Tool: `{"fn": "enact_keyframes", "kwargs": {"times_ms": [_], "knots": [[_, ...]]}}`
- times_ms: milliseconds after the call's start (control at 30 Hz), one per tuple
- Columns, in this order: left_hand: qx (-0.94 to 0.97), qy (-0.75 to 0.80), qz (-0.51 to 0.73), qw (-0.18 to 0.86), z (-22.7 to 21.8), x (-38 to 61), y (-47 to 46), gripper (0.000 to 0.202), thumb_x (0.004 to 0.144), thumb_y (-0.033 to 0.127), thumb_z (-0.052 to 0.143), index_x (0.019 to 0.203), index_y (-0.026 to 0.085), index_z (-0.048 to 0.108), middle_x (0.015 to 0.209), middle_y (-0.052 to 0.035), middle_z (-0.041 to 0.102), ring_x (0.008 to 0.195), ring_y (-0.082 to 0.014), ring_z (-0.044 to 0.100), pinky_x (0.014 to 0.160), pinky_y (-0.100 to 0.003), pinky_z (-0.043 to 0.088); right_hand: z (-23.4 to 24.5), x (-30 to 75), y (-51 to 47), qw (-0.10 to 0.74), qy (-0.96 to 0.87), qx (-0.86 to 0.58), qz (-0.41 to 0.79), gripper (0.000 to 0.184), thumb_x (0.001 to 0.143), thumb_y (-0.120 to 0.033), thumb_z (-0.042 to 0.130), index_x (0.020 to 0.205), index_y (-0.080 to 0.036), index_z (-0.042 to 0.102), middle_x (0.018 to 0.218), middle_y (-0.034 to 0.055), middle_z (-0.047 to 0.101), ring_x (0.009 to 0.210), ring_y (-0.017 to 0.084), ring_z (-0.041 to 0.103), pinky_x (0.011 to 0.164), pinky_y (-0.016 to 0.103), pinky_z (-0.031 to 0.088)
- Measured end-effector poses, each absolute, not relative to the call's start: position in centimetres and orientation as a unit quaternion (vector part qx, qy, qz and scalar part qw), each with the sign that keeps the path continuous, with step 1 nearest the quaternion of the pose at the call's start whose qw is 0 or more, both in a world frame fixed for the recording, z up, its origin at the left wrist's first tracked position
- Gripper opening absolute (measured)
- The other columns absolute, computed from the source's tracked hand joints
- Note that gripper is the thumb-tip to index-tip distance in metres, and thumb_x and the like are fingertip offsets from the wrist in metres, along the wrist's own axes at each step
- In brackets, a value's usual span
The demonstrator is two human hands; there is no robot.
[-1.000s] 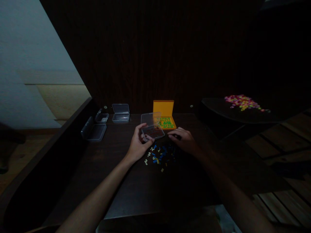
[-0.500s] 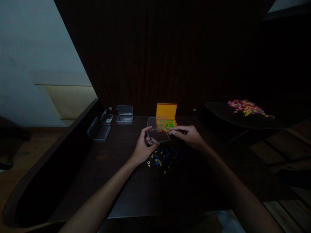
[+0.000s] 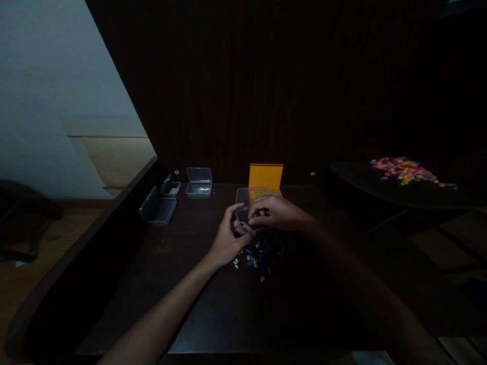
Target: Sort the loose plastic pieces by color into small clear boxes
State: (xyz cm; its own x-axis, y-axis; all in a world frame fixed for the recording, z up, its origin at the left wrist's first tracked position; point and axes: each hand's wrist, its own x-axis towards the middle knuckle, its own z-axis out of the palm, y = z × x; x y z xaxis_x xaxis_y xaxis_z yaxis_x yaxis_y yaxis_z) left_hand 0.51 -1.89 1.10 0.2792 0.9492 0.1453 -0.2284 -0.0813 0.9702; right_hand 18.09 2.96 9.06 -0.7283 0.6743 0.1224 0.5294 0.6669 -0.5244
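Observation:
My left hand [image 3: 227, 238] grips the near left edge of a small clear plastic box [image 3: 244, 198] with its lid raised, on a dark wooden table [image 3: 198, 284]. My right hand [image 3: 279, 213] reaches over the box from the right, fingertips pinched together above its tray; what they hold is too small to make out. Just behind the clear box stands an open orange box [image 3: 265, 177], mostly hidden by my right hand. A scatter of small blue, yellow and white pieces [image 3: 256, 255] lies on the table right below my hands.
Three more clear boxes sit open at the back left: one [image 3: 199, 182] near the wall, a small one [image 3: 171, 186] and a larger one [image 3: 159, 208] by the table's raised left edge. A heap of pink and yellow pieces [image 3: 404, 169] lies on a dark surface to the right.
My right hand rose from the pieces on the table, moved left and now hovers over the clear box's tray. My left hand stayed on the box. The view shifted slightly left.

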Motion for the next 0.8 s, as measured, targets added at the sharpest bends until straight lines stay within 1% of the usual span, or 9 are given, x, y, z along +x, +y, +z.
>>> {"fn": "enact_keyframes", "kwargs": {"times_ms": [200,333,400,567,700,800], "knots": [[0.543,0.329,0.494,0.594,1.49,0.8,-2.48,0.067,0.072,0.019,0.074,0.128,0.022,0.038,0.098,-0.0016,0.061,0.075,-0.0092,0.06,0.072,-0.023,0.049,9.21,18.14,2.61,0.131,-0.906,-0.322,0.243,0.004,0.079,-0.015,0.068,0.079,-0.016,0.071,0.078,0.0018,0.066,0.07,0.012,0.057,0.064,0.023,0.038],[0.549,0.331,0.491,0.59,1.61,0.97,-2.7,0.068,0.071,0.019,0.074,0.128,0.023,0.039,0.102,-0.0028,0.061,0.079,-0.0115,0.062,0.073,-0.025,0.05,9.28,18.25,2.5,0.124,-0.909,-0.314,0.245,0.003,0.077,-0.017,0.069,0.079,-0.016,0.071,0.077,0.001,0.065,0.068,0.012,0.056,0.062,0.023,0.037],[0.55,0.329,0.491,0.589,1.53,1.05,-2.72,0.068,0.071,0.02,0.074,0.128,0.022,0.039,0.103,-0.0035,0.061,0.08,-0.0128,0.063,0.073,-0.026,0.051,9.25,18.18,2.49,0.115,-0.913,-0.308,0.242,0.003,0.076,-0.016,0.069,0.079,-0.015,0.071,0.075,0.0009,0.065,0.067,0.012,0.056,0.061,0.023,0.037],[0.544,0.325,0.494,0.596,1.57,1.25,-2.75,0.068,0.07,0.02,0.075,0.127,0.022,0.039,0.108,-0.0051,0.062,0.086,-0.0163,0.066,0.079,-0.03,0.053,9.17,17.85,2.36,0.11,-0.916,-0.303,0.239,0.007,0.075,-0.011,0.067,0.078,-0.015,0.073,0.077,0.0023,0.067,0.069,0.012,0.058,0.064,0.024,0.038],[0.535,0.324,0.498,0.6,1.85,1.29,-2.82,0.068,0.068,0.019,0.076,0.126,0.022,0.039,0.112,-0.0063,0.06,0.087,-0.0169,0.067,0.081,-0.031,0.054,9.18,17.71,2.25,0.115,-0.916,-0.296,0.245,0.01,0.074,-0.008,0.066,0.08,-0.013,0.073,0.083,0.0044,0.068,0.074,0.014,0.059,0.067,0.024,0.039],[0.533,0.325,0.501,0.6,1.94,1.28,-2.84,0.068,0.067,0.019,0.077,0.125,0.022,0.041,0.115,-0.0067,0.059,0.088,-0.0166,0.067,0.082,-0.031,0.053,9.07,17.67,2.25,0.115,-0.913,-0.304,0.246,0.013,0.072,-0.005,0.065,0.079,-0.014,0.073,0.082,0.0036,0.066,0.073,0.013,0.059,0.066,0.024,0.039]]}}
